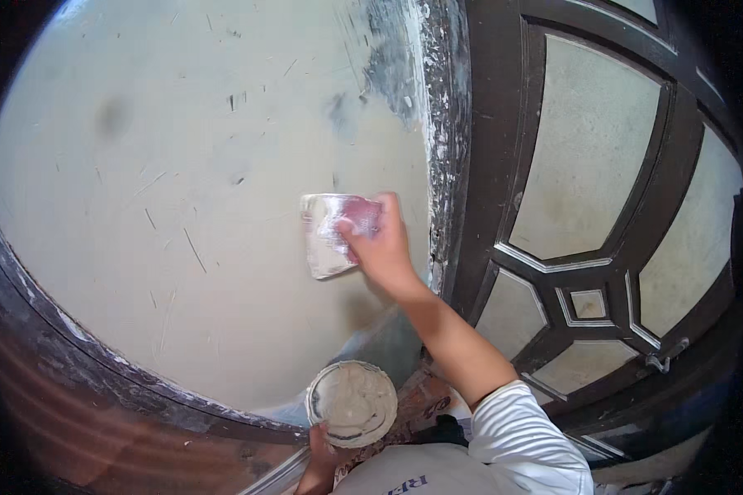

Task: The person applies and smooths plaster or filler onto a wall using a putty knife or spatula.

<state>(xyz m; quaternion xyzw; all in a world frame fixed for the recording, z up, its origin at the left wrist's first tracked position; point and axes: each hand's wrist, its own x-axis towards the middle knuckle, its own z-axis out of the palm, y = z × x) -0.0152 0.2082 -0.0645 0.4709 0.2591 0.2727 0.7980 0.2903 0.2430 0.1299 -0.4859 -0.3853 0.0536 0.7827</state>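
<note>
My right hand (388, 252) is closed round a putty spreader (320, 247), a flat, slightly bent sheet coated in pale putty, with a pinkish-red part under my fingers. The spreader lies against or very close to the wall panel (248, 305), which is covered in a beige-grey coat; I cannot tell whether it touches. Low in the middle, my left hand (320, 445) holds a round tub (311, 394) by its near left side. Pale putty (355, 400) fills the tub close to its rim. Most of my left fingers are hidden beneath it.
A dark door frame (446, 140) smeared with white runs down the panel's right edge. Beyond it stands a dark panelled door (504, 157) with pale insets and a metal handle (664, 359). Scratches and bluish-grey patches (388, 66) mark the wall. A reddish-brown surface (140, 450) lies at lower left.
</note>
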